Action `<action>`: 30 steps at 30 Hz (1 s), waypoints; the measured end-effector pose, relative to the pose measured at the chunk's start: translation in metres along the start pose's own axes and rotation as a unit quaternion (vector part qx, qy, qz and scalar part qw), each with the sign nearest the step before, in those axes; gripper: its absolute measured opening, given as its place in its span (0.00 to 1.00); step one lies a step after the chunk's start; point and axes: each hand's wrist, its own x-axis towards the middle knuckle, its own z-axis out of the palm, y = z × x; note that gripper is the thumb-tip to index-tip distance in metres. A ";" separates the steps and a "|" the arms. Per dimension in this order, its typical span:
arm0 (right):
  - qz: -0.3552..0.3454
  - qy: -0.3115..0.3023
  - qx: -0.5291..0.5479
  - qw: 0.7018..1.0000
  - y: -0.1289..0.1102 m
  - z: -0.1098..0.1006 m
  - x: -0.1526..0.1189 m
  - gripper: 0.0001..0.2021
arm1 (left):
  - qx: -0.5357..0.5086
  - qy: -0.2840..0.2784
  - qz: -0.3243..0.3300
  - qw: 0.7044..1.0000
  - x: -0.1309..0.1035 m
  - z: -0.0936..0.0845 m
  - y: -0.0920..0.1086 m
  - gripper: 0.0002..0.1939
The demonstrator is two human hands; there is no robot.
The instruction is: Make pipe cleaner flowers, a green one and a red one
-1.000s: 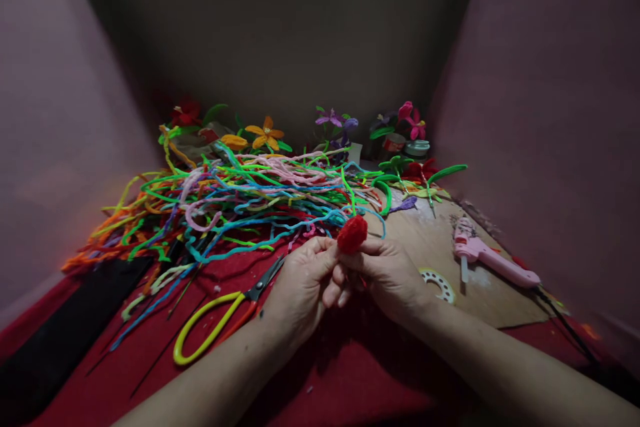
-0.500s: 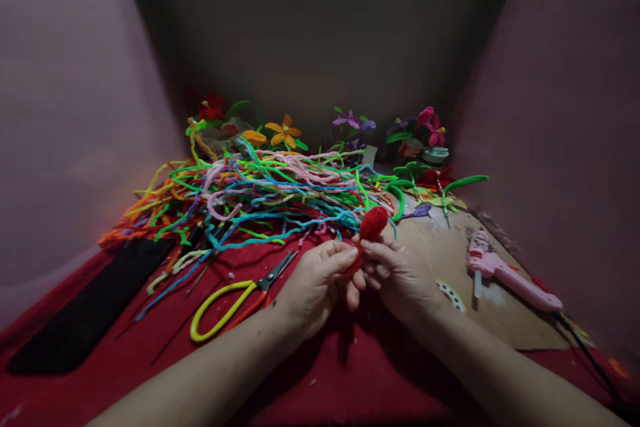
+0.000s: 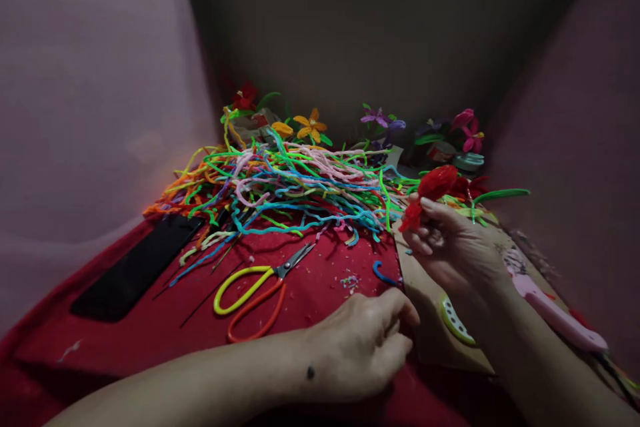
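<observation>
Between the thumb and fingers of my right hand (image 3: 450, 243) is a red fuzzy flower piece (image 3: 436, 183), apparently made of pipe cleaners, held over the board's left side. My left hand (image 3: 367, 340) hovers low over the red cloth, fingers loosely curled, with a gap between thumb and index finger and nothing visible in it. Left of it lie scissors (image 3: 280, 271) with one yellow and one orange handle, blades slightly apart. A short blue pipe-cleaner piece (image 3: 384, 273) rests just beyond my left hand.
A tangled heap of coloured pipe cleaners (image 3: 300, 187) spreads across the back. Fuzzy flowers (image 3: 311, 125) stand behind it. A black phone-like slab (image 3: 135, 273) lies left. On the right are a brown board (image 3: 425, 340), a pink glue gun (image 3: 560, 317) and a yellow-green ring (image 3: 456, 323).
My left hand has let go of the red flower piece and dropped toward me. My right hand has carried the piece to the right. The camera view has shifted.
</observation>
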 end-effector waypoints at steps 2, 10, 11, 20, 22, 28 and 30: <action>0.003 0.009 -0.001 1.000 0.004 -0.001 0.001 0.06 | 0.049 -0.027 0.034 0.998 -0.005 -0.003 0.008 0.16; 0.053 -0.042 -0.065 0.996 0.038 -0.016 -0.003 0.05 | 0.156 0.071 0.043 0.984 -0.055 -0.052 0.018 0.17; 0.053 -0.044 -0.066 0.995 0.038 -0.015 -0.004 0.05 | 0.177 0.127 0.022 0.976 -0.066 -0.060 0.012 0.14; 0.092 -0.033 -0.067 0.993 0.039 -0.015 -0.006 0.07 | 0.291 0.306 -0.240 0.874 -0.121 -0.123 -0.049 0.10; 0.102 -0.026 -0.074 0.992 0.041 -0.017 -0.004 0.09 | 0.348 0.244 -0.281 0.860 -0.119 -0.125 -0.052 0.11; 0.097 0.028 -0.106 0.989 0.044 -0.018 -0.003 0.14 | 0.450 0.135 -0.385 0.794 -0.119 -0.123 -0.050 0.13; 0.093 0.033 -0.109 0.989 0.045 -0.018 -0.004 0.14 | 0.439 0.137 -0.405 0.791 -0.118 -0.124 -0.051 0.13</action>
